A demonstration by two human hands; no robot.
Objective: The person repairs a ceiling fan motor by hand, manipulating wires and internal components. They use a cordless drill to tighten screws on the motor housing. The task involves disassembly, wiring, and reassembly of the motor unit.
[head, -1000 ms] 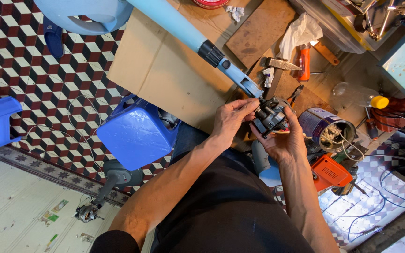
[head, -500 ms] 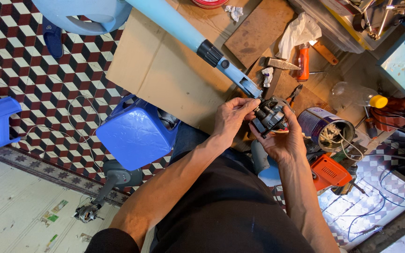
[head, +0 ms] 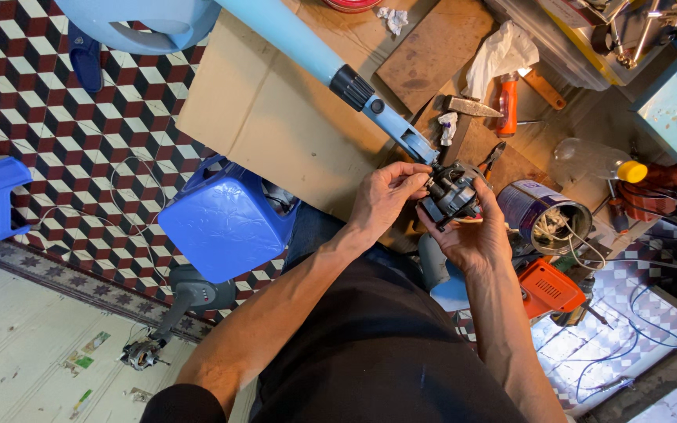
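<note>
A small dark motor-like part [head: 450, 194] sits at the lower end of a long light-blue pole [head: 319, 59] that slants down from the top. My right hand [head: 470, 235] cups this part from below and grips it. My left hand [head: 385, 196] is at its left side, fingertips pinched on something at the top of the part. What the fingertips pinch is too small to tell.
A blue plastic stool [head: 225, 219] stands left of my knee on checkered tiles. Cardboard sheets [head: 276, 117] lie under the pole. Nearby are a tin can with wires [head: 546, 215], an orange power tool [head: 546, 286], a chisel with orange handle [head: 507, 106] and a plastic bottle [head: 593, 160].
Both hands stay on the dark part. The left fingers have shifted only slightly on its top.
</note>
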